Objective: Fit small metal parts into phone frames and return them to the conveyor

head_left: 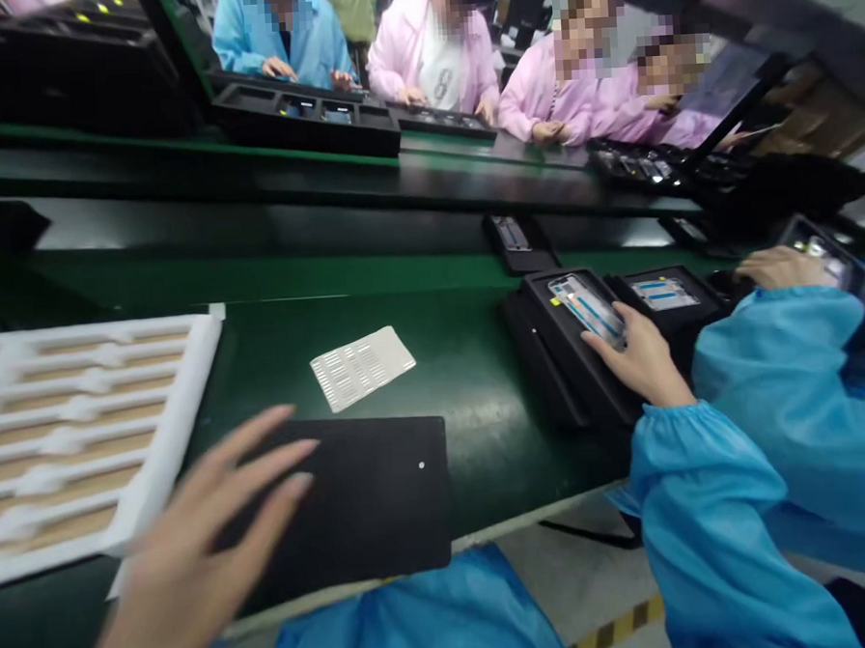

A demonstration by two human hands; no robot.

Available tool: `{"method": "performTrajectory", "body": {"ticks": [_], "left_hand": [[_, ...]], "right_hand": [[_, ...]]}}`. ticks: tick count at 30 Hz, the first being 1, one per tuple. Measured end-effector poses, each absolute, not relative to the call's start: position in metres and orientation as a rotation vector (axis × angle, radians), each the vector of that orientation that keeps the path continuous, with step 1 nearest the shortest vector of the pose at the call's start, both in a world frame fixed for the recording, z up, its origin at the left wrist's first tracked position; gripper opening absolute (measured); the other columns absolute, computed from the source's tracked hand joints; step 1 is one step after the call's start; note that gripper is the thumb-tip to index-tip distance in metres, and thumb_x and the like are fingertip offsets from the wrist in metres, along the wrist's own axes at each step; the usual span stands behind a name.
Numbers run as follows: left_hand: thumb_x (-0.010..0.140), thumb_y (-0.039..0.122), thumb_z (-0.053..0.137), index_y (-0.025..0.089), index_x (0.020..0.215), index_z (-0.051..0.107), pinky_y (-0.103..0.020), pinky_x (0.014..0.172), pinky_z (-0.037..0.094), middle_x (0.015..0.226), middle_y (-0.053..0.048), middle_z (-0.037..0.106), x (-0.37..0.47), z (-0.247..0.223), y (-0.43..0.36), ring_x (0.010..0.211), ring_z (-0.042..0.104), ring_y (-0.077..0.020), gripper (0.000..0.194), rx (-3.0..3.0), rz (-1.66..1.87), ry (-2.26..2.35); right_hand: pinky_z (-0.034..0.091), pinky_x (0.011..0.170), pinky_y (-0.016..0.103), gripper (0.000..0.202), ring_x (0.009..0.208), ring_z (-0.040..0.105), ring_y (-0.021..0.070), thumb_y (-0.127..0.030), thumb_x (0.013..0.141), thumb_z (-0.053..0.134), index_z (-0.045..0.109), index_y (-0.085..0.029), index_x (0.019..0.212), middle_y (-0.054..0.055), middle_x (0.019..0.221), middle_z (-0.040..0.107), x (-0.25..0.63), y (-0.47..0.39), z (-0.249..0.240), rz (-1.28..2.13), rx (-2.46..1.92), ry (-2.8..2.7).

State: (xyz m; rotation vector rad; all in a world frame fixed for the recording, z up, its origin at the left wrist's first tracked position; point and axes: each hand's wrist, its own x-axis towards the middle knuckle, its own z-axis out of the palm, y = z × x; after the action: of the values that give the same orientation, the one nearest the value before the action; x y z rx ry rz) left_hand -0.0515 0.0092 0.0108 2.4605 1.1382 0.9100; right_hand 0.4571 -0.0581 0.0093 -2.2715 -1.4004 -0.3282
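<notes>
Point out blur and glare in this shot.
Head view: the left hand is blurred; head view: the right hand looks somewhat sharper; head view: soft, pale glare spreads over the green worktop.

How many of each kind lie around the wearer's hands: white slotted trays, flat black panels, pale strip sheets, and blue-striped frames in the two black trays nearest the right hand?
White slotted tray: 1
Flat black panel: 1
Pale strip sheet: 1
Blue-striped frames: 2 (one at the right hand, one in the neighbouring black tray)
Total: 5
</notes>
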Motion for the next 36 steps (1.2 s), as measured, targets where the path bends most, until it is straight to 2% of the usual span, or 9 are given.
{"method": "performTrajectory", "body": {"ticks": [3, 6, 10, 15, 20, 23, 26, 30, 36], "left_hand": [[0.096, 0.025, 0.054, 0.031, 0.123, 0.062, -0.031, 0.109, 0.047, 0.146, 0.001, 0.049, 0.024, 0.009, -0.012, 0.129, 0.054, -0.0195, 0.028, 2.508, 0.789, 0.703], [0.096, 0.021, 0.053, 0.032, 0.121, 0.064, -0.032, 0.108, 0.049, 0.145, 0.001, 0.051, 0.063, 0.004, -0.035, 0.131, 0.053, -0.0193, 0.030, 2.525, 0.621, 0.551], [0.097, 0.025, 0.052, 0.035, 0.118, 0.066, -0.038, 0.107, 0.049, 0.142, 0.002, 0.055, 0.077, -0.008, -0.049, 0.130, 0.055, -0.0211, 0.027, 2.481, 0.451, 0.578], [0.096, 0.032, 0.053, 0.037, 0.120, 0.068, -0.042, 0.106, 0.050, 0.139, 0.001, 0.058, 0.085, -0.015, -0.048, 0.126, 0.058, -0.0259, 0.029, 2.299, 0.370, 0.781], [0.097, 0.038, 0.050, 0.038, 0.125, 0.064, -0.043, 0.109, 0.047, 0.140, 0.000, 0.057, 0.105, -0.002, -0.040, 0.127, 0.057, -0.0258, 0.032, 2.100, 0.356, 0.859], [0.097, 0.041, 0.048, 0.037, 0.124, 0.064, -0.045, 0.113, 0.042, 0.141, 0.000, 0.056, 0.124, 0.013, -0.036, 0.131, 0.053, -0.0253, 0.032, 1.984, 0.356, 0.871], [0.097, 0.042, 0.049, 0.038, 0.121, 0.065, -0.046, 0.114, 0.040, 0.142, 0.002, 0.055, 0.143, 0.025, -0.034, 0.132, 0.051, -0.0250, 0.029, 1.899, 0.348, 0.834], [0.095, 0.038, 0.052, 0.035, 0.117, 0.068, -0.044, 0.114, 0.040, 0.140, 0.001, 0.056, 0.165, 0.034, -0.030, 0.131, 0.052, -0.0248, 0.027, 1.841, 0.325, 0.714], [0.093, 0.032, 0.056, 0.028, 0.111, 0.071, -0.040, 0.113, 0.039, 0.133, -0.003, 0.062, 0.194, 0.042, -0.017, 0.125, 0.056, -0.0238, 0.024, 1.727, 0.401, 0.550]], "right_hand": [[0.040, 0.105, 0.059, 0.066, 0.127, 0.049, 0.0401, -0.050, 0.085, 0.066, 0.052, -0.008, 0.133, 0.024, 0.132, 0.056, 0.444, -0.059, 0.006, -0.304, -2.269, -1.405], [0.036, 0.111, 0.055, 0.046, 0.136, 0.041, 0.0337, -0.036, 0.093, 0.058, 0.052, -0.014, 0.134, 0.018, 0.141, 0.050, 0.389, -0.085, 0.010, -0.448, -1.996, -1.429], [0.047, 0.104, 0.043, 0.029, 0.116, 0.059, 0.0228, -0.010, 0.091, 0.058, 0.062, -0.019, 0.118, 0.008, 0.113, 0.069, 0.311, -0.125, 0.012, -0.216, -1.532, -1.763], [0.056, 0.089, 0.039, 0.021, 0.093, 0.067, 0.0196, -0.005, 0.090, 0.057, 0.064, -0.018, 0.105, 0.006, 0.097, 0.072, 0.293, -0.132, 0.004, 0.092, -1.359, -1.756], [0.058, 0.082, 0.037, 0.025, 0.093, 0.067, 0.0202, -0.003, 0.090, 0.055, 0.063, -0.019, 0.107, 0.006, 0.097, 0.070, 0.318, -0.126, 0.011, 0.055, -1.390, -1.710], [0.056, 0.089, 0.038, 0.024, 0.100, 0.065, 0.0209, -0.006, 0.091, 0.056, 0.064, -0.021, 0.108, 0.007, 0.104, 0.069, 0.354, -0.116, 0.021, -0.138, -1.470, -1.664], [0.051, 0.097, 0.045, 0.020, 0.110, 0.062, 0.0262, -0.025, 0.095, 0.057, 0.063, -0.019, 0.113, 0.012, 0.115, 0.066, 0.409, -0.090, 0.025, -0.412, -1.719, -1.490], [0.049, 0.094, 0.057, 0.062, 0.120, 0.055, 0.0391, -0.059, 0.096, 0.042, 0.053, -0.008, 0.129, 0.025, 0.129, 0.057, 0.469, -0.060, 0.015, -0.513, -2.168, -1.549], [0.052, 0.085, 0.047, 0.050, 0.105, 0.064, 0.0341, -0.047, 0.103, 0.028, 0.059, -0.010, 0.114, 0.021, 0.111, 0.065, 0.474, -0.057, 0.019, -0.564, -2.258, -1.621]]}}
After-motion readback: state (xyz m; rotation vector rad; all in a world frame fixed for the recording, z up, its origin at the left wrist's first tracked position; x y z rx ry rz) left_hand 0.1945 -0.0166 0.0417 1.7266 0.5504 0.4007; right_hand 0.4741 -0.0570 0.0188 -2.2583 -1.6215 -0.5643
